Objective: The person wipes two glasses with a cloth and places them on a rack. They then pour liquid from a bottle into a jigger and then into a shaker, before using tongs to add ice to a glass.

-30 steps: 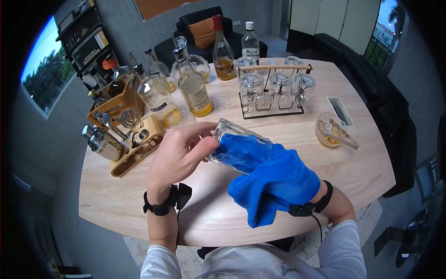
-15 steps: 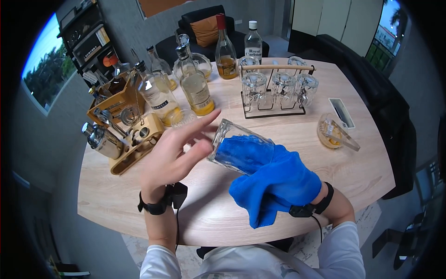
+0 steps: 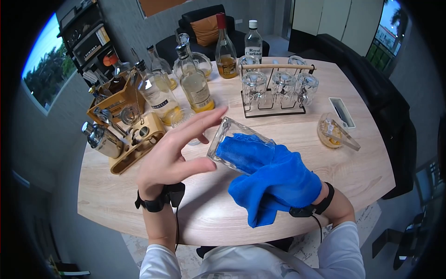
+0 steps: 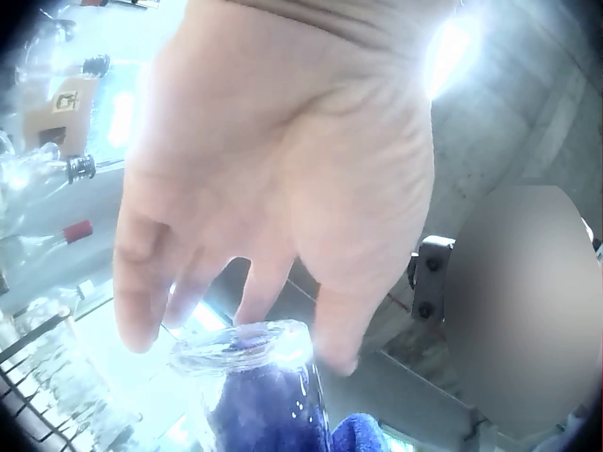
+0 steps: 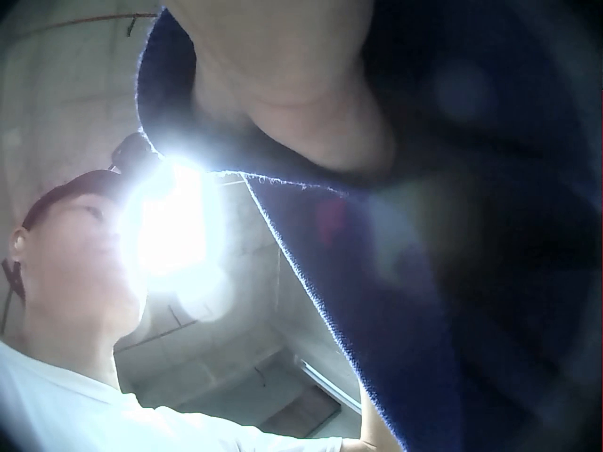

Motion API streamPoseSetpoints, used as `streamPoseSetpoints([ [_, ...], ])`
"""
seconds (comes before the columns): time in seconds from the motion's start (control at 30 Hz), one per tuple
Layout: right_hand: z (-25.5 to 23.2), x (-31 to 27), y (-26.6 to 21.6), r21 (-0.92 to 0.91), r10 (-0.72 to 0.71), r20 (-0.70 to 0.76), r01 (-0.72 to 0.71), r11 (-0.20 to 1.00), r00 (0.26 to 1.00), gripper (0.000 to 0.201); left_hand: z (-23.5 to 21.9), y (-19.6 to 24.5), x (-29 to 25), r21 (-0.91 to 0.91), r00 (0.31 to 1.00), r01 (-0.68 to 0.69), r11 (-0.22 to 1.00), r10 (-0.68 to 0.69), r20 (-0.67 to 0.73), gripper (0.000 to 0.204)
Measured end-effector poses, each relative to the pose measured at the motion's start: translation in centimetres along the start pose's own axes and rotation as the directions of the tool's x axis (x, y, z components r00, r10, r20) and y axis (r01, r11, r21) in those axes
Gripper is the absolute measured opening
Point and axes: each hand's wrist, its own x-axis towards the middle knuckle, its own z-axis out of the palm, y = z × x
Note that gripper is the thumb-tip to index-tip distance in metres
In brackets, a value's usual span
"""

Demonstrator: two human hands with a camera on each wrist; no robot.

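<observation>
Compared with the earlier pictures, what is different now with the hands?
The left hand has released its grip on the glass: its fingers, bent against the glass before, now spread wide, and the hand has shifted slightly left. The blue cloth is still partly inside the glass, covering the right hand; the bottles and rack have stayed.

We read "Royal" above an apparent "Carlston" on the label [image 3: 253,52] of a white-capped bottle [image 3: 253,36], "MARTELL", slightly blurred, on a clear bottle [image 3: 156,93], "CENTURY" on a dark book [image 3: 92,50], other labels too small.
</observation>
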Motion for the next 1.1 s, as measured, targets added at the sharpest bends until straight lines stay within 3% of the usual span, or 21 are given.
streamPoseSetpoints([
  [0.07, -0.1, 0.3, 0.4, 0.0, 0.006, -0.001, -0.006, 1.0, 1.0, 0.044, 0.1, -0.1, 0.1, -0.066, 0.999, 0.026, 0.997, -0.028, -0.03, 0.079],
  [0.13, 0.0, 0.4, 1.0, -0.043, -0.024, -0.003, 0.023, 0.999, 1.0, 0.044, 0.0, 0.4, 0.2, 0.002, 0.914, 0.405, 0.914, -0.405, 0.031, 0.068],
  [0.23, -0.2, 0.7, 1.6, -0.128, -0.087, -0.007, 0.085, 0.988, 0.996, 0.044, -0.1, 1.2, 0.4, 0.15, 0.89, 0.43, 0.89, -0.446, 0.097, 0.065],
  [0.27, -0.2, 0.6, 1.6, -0.144, -0.1, -0.008, 0.098, 0.985, 0.995, 0.044, -0.1, 1.1, 0.4, 0.149, 0.89, 0.43, 0.891, -0.446, 0.099, 0.065],
  [0.33, -0.3, 0.6, 1.6, -0.154, -0.11, -0.011, 0.107, 0.982, 0.994, 0.043, -0.1, 0.8, 0.0, 0.071, 0.98, 0.16, 0.985, -0.167, 0.111, 0.07],
  [0.37, -0.3, 0.6, 1.5, -0.144, -0.105, -0.014, 0.102, 0.984, 0.994, 0.043, -0.1, 0.6, 0.0, 0.072, 0.979, 0.16, 0.984, -0.168, 0.112, 0.07],
  [0.47, -0.4, 0.4, 1.2, -0.107, -0.064, -0.014, 0.062, 0.992, 0.998, 0.043, -0.1, 0.4, 0.1, 0.026, 0.997, -0.057, 0.998, 0.056, 0.043, 0.078],
  [0.57, -0.3, 0.0, 1.2, -0.063, 0.0, 0.006, 0.0, 0.998, 1.0, 0.043, -0.4, 0.4, 0.3, 0.112, 0.994, -0.089, 0.99, 0.081, 0.071, 0.08],
  [0.63, -0.3, -0.2, 1.0, -0.072, 0.016, 0.018, -0.015, 0.997, 1.0, 0.043, -0.7, 0.4, 0.3, -0.052, 0.994, 0.084, 0.995, -0.08, 0.074, 0.076],
  [0.7, -0.3, -0.1, 1.0, -0.147, -0.006, 0.023, 0.01, 0.989, 1.0, 0.042, 0.2, 0.5, 0.4, -0.076, 0.998, 0.055, 0.996, -0.055, -0.001, 0.068],
  [0.73, -0.3, 0.0, 1.0, -0.227, -0.039, 0.027, 0.044, 0.973, 0.999, 0.042, 0.3, 0.6, 0.4, -0.049, 0.971, 0.237, 0.97, -0.237, 0.001, 0.065],
  [0.77, -0.5, 0.2, 1.2, -0.359, -0.106, 0.05, 0.117, 0.926, 0.993, 0.042, 0.3, 0.7, 0.4, -0.021, 0.911, 0.411, 0.911, -0.411, -0.003, 0.063],
  [0.83, -1.2, 0.5, 1.9, -0.7, -0.307, 0.182, 0.342, 0.627, 0.934, 0.042, -0.1, 0.5, 0.3, 0.056, 0.928, 0.369, 0.928, -0.371, 0.037, 0.056],
  [0.9, -1.6, 0.6, 2.1, -0.832, -0.41, 0.326, 0.464, 0.304, 0.852, 0.042, -0.2, 0.3, 0.2, -0.049, 0.973, 0.205, 0.977, -0.198, 0.122, 0.059],
  [0.93, -1.5, 0.4, 1.9, -0.836, -0.417, 0.344, 0.477, 0.272, 0.841, 0.042, -0.3, 0.4, 0.2, -0.049, 0.972, 0.205, 0.978, -0.198, 0.124, 0.059],
  [0.97, -1.3, 0.3, 1.6, -0.797, -0.379, 0.28, 0.434, 0.421, 0.882, 0.042, -0.4, 0.8, 0.2, -0.062, 0.988, 0.1, 0.993, -0.092, 0.122, 0.064],
  [1.0, -1.0, 0.2, 1.3, -0.666, -0.298, 0.173, 0.334, 0.666, 0.939, 0.042, -0.5, 0.9, 0.1, -0.075, 0.993, -0.005, 0.997, 0.014, 0.117, 0.07],
  [1.03, -0.4, 0.2, 0.9, -0.215, -0.097, 0.001, 0.095, 0.972, 0.995, 0.043, -0.6, 0.8, 0.2, -0.075, 0.993, -0.005, 0.997, 0.014, 0.118, 0.07],
  [1.1, 0.2, -0.2, 0.6, -0.16, -0.038, -0.056, 0.029, 0.987, 0.998, 0.045, -0.8, 0.2, 0.2, 0.002, 0.979, -0.127, 0.992, 0.125, 0.159, 0.081],
])
